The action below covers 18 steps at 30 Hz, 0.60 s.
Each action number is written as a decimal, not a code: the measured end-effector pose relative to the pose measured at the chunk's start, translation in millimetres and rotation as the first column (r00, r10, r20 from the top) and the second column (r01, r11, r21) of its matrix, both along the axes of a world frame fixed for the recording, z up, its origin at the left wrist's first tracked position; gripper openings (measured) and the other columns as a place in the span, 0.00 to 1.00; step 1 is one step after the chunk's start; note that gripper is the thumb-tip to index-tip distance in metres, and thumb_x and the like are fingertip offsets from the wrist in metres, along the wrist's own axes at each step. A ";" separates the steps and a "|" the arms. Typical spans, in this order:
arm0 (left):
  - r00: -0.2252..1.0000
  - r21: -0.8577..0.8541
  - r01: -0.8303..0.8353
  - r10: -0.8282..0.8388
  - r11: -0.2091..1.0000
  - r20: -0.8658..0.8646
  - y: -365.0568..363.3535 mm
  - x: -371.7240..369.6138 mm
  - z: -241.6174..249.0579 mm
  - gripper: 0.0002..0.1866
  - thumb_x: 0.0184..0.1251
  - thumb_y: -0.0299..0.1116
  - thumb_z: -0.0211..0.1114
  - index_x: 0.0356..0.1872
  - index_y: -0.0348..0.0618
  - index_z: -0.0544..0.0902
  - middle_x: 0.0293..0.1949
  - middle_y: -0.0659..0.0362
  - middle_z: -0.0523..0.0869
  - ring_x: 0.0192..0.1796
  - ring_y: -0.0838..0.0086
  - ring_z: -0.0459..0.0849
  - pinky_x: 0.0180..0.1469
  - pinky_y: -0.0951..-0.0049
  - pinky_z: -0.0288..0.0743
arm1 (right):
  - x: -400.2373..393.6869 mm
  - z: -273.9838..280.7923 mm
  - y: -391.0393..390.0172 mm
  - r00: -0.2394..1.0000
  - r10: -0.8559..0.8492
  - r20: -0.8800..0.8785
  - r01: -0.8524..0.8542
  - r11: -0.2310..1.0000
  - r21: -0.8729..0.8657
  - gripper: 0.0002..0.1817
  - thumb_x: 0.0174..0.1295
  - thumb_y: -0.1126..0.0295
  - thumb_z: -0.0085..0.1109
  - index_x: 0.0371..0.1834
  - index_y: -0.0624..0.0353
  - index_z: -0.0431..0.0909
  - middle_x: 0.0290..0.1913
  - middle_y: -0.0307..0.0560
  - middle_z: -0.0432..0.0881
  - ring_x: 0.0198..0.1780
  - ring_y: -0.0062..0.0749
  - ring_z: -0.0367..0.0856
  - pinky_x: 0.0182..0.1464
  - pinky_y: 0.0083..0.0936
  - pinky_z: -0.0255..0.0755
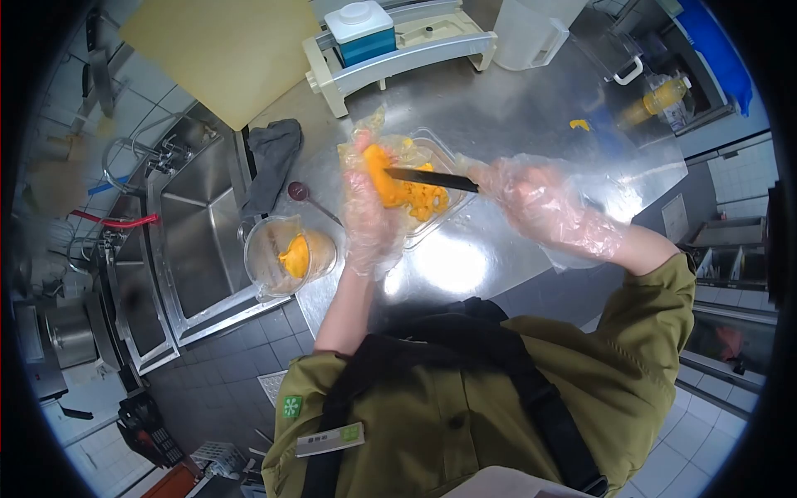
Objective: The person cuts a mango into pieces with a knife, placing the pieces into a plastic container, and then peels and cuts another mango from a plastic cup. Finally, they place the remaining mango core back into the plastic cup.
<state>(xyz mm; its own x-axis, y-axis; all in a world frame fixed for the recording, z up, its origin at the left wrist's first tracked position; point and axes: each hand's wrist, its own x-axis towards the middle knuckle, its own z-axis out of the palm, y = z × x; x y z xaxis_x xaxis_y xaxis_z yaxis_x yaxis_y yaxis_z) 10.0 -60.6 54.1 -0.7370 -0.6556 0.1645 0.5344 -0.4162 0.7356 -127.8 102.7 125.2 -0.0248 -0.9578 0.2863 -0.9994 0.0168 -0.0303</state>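
Observation:
My left hand [372,217], in a clear plastic glove, is closed round a peeled orange-yellow mango [379,176]. My right hand [531,195], gloved the same way, grips a knife [436,178] whose dark blade points left, its tip at the mango. Beneath both lies a clear plastic container [444,153] with cut mango pieces [425,202] in it. The fingers of my left hand partly hide behind the fruit and the loose glove. Left of that hand stands a clear pitcher [320,253] with a mango piece inside.
A dark red measuring spoon [299,192] and a grey cloth [272,158] lie by the sink [199,241]. Behind are a yellow cutting board [220,50], a beige slicer-like frame [398,62] and a white jug [531,33]. Some orange scrap [579,125] and a bottle [657,100] are at right.

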 end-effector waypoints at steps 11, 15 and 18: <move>0.998 -0.060 0.062 -0.062 0.996 0.002 -12.9 -1.9 -5.5 0.32 0.66 0.55 0.43 0.66 0.46 0.55 0.46 0.61 0.70 0.50 0.76 0.69 0.57 0.72 0.63 | -0.7 11.1 4.1 0.978 -0.088 0.188 0.068 0.992 0.106 0.23 0.54 0.78 0.54 0.55 0.56 0.70 0.25 0.48 0.74 0.24 0.39 0.74 0.27 0.31 0.68; 0.995 -0.072 0.089 -0.085 0.993 0.051 -12.3 -6.3 -1.9 0.31 0.68 0.54 0.41 0.66 0.46 0.55 0.46 0.62 0.70 0.49 0.76 0.69 0.58 0.72 0.63 | -1.3 19.8 -0.8 0.974 -0.040 0.224 0.035 0.999 0.025 0.23 0.53 0.77 0.56 0.55 0.56 0.71 0.25 0.49 0.74 0.23 0.39 0.73 0.26 0.30 0.68; 0.994 -0.073 0.081 -0.075 0.994 0.076 -11.4 -7.6 2.6 0.31 0.68 0.53 0.41 0.66 0.46 0.55 0.45 0.62 0.71 0.49 0.77 0.69 0.57 0.72 0.63 | -2.7 10.5 4.5 0.990 -0.058 0.127 0.043 0.993 0.114 0.24 0.52 0.78 0.56 0.55 0.56 0.71 0.26 0.49 0.75 0.23 0.37 0.74 0.26 0.29 0.69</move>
